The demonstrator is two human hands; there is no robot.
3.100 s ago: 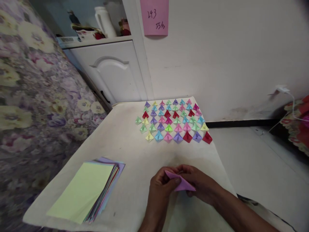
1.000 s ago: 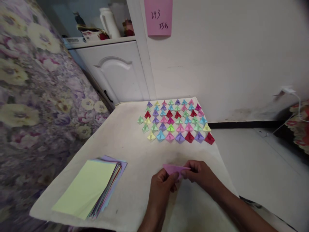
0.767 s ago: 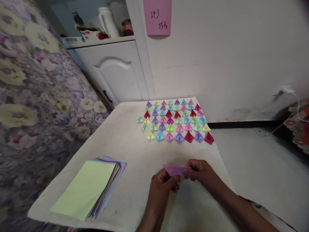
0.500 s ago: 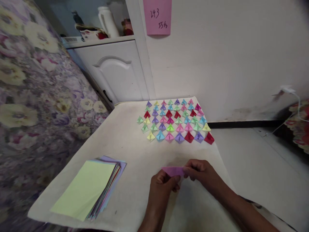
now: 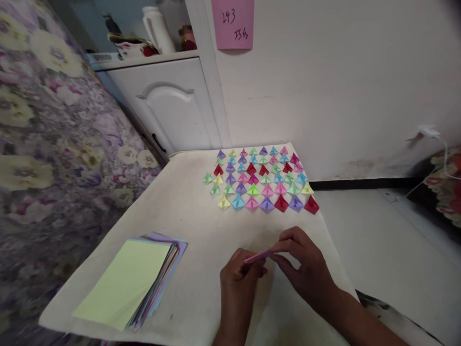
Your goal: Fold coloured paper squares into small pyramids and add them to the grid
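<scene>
Both of my hands pinch a folded pink-purple paper (image 5: 256,257) just above the cream table (image 5: 187,211). I see the paper almost edge-on, as a thin strip. My left hand (image 5: 238,278) grips its left end with curled fingers. My right hand (image 5: 304,269) holds its right end between thumb and fingertips. Beyond my hands, several small folded paper shapes (image 5: 260,181) in many colours lie in neat rows at the far side of the table. A stack of coloured paper sheets (image 5: 131,281) with a light green sheet on top lies to my left.
A floral-covered bed (image 5: 54,144) runs along the table's left side. A white cabinet (image 5: 169,105) with a jug (image 5: 156,29) on its shelf stands behind. A pink note (image 5: 232,24) hangs on the wall. White floor (image 5: 389,240) and a charger cable (image 5: 435,149) lie to the right.
The paper has turned from a flat triangle facing me to nearly edge-on and flatter. My right hand has risen over it, fingers arched, while my left hand stays under its left end.
</scene>
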